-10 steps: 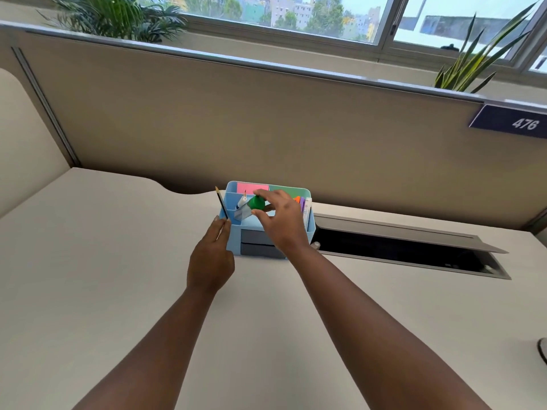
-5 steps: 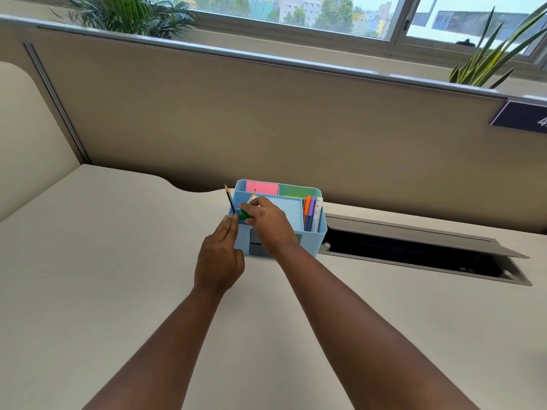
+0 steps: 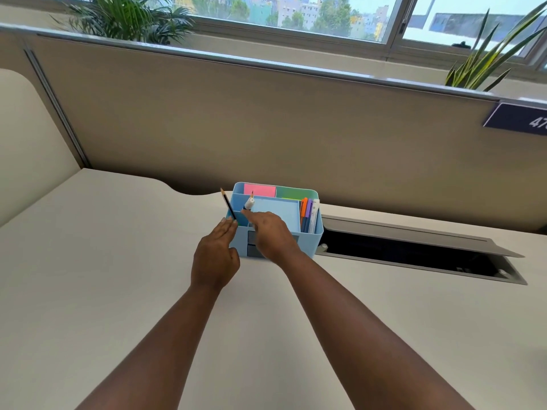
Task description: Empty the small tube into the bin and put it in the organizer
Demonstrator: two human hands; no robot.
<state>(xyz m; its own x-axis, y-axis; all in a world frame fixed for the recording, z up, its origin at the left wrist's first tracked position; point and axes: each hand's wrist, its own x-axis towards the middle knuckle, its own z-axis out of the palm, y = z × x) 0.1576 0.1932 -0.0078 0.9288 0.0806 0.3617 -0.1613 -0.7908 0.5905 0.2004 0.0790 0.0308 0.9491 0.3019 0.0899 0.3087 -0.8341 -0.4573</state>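
A light blue desk organizer [image 3: 312, 242] stands on the desk near the partition. My left hand [image 3: 214, 255] lies flat against its left side, fingers straight and holding nothing. My right hand [image 3: 270, 235] rests over the organizer's front wall, its index finger stretched toward the front left compartment. No object shows in its fingers. The small green tube is out of sight; I cannot tell whether it lies in that compartment. A black pencil [image 3: 228, 204] and a white-tipped pen [image 3: 248, 204] lean out of the left compartment.
Pink [image 3: 260, 189] and green [image 3: 296, 193] sticky notes fill the organizer's back slots, and orange and purple pens [image 3: 306, 213] stand at its right. An open cable tray [image 3: 414, 253] is sunk into the desk to the right. A beige partition [image 3: 266, 128] rises behind. No bin is in view.
My right hand lowered the green tube into the organizer's front left compartment, and the tube is no longer visible. My left hand stayed against the organizer's side.
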